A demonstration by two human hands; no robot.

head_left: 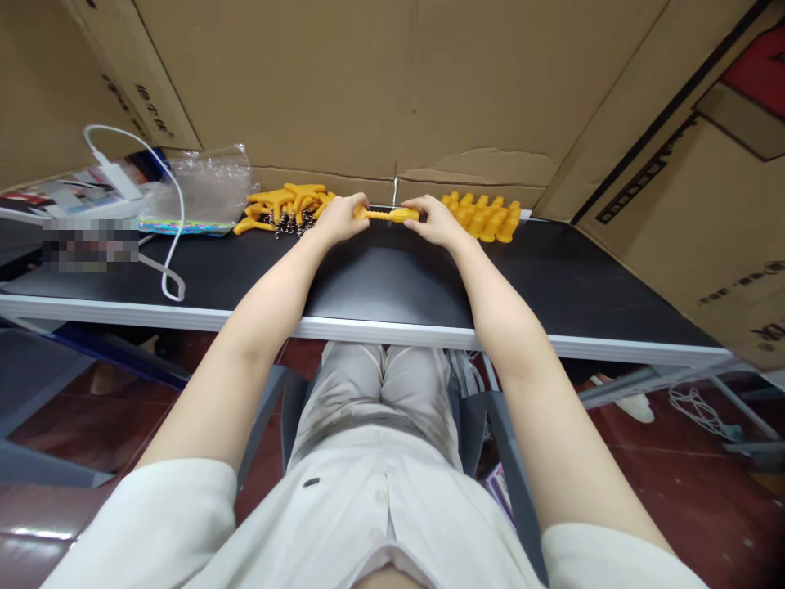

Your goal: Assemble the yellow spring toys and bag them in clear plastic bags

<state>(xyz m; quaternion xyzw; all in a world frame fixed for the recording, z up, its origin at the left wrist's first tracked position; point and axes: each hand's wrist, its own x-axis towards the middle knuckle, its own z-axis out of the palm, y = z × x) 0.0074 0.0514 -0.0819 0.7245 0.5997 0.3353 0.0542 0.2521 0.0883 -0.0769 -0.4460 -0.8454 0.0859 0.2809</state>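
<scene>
My left hand [341, 219] and my right hand [432, 219] are both closed on one long yellow plastic part [390, 215], held level between them at the far edge of the black table [380, 282]. The left hand grips its left end, the right hand its thicker right end. A heap of yellow T-shaped pieces [288, 203] with small metal springs [289, 223] lies just left of my left hand. A row of yellow sleeve pieces [484, 216] lies just right of my right hand.
Cardboard sheets [392, 90] wall the table at the back and right. At the left lie a clear plastic bag [202, 190], a white charger with its cable [175, 245], and printed papers [67, 192]. Cables lie on the red floor [699, 409] at the right.
</scene>
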